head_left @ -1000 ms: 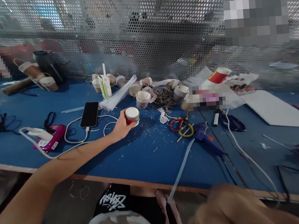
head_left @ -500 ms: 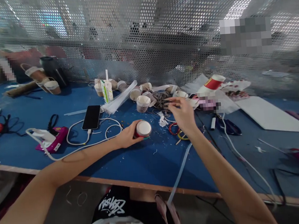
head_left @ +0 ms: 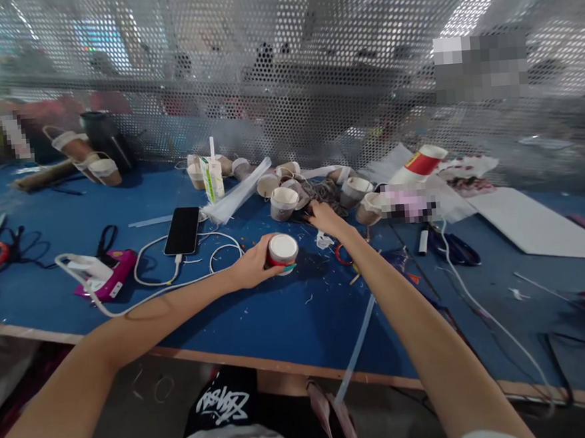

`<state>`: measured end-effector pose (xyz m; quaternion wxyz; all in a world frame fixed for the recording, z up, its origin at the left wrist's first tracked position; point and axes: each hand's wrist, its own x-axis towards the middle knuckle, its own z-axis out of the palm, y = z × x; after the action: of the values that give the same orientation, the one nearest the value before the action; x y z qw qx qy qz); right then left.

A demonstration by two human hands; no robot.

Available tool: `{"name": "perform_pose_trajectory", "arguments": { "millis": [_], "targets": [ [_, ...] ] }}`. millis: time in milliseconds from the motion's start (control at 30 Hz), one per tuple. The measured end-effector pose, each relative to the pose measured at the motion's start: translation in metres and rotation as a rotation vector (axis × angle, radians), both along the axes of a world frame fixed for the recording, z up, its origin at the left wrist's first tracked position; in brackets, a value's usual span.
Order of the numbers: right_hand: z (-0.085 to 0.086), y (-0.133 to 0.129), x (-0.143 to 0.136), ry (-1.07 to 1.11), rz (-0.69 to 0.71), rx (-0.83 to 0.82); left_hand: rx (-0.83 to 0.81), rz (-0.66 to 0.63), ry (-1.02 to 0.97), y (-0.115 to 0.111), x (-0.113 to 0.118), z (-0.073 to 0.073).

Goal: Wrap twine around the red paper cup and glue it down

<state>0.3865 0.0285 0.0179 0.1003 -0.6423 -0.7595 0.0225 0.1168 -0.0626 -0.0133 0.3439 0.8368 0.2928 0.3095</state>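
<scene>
Right hand (head_left: 326,218) now at twine (head_left: 326,190), seemingly half-closed

From the red-and-white cup (head_left: 283,247), a hand can pass at six o'clock over bare table (head_left: 279,316). A paper cup (head_left: 284,205) blocks twelve, the right hand (head_left: 324,218) two, scissors (head_left: 338,257) three, the left hand (head_left: 250,266) nine.

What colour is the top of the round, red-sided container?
The container top is white, seen best in the head view.
</scene>
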Motion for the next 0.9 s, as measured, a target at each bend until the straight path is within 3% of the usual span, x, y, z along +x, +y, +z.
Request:
{"name": "perform_pose_trajectory", "arguments": {
  "millis": [267,600,733,900],
  "targets": [
    [0.030,-0.016,0.012,0.206,-0.076,-0.036,0.005,-0.023,-0.009,0.002,-0.002,-0.001],
    [0.047,-0.025,0.009,0.704,-0.174,-0.266,-0.009,0.009,-0.005,0.000,-0.002,0.003],
    [0.056,-0.016,0.011,0.784,-0.299,-0.154,-0.026,-0.001,-0.004,0.000,-0.003,0.004],
    [0.065,-0.004,0.012,0.717,-0.430,0.113,-0.043,-0.004,-0.029,0.000,-0.002,0.005]
  ]
}}
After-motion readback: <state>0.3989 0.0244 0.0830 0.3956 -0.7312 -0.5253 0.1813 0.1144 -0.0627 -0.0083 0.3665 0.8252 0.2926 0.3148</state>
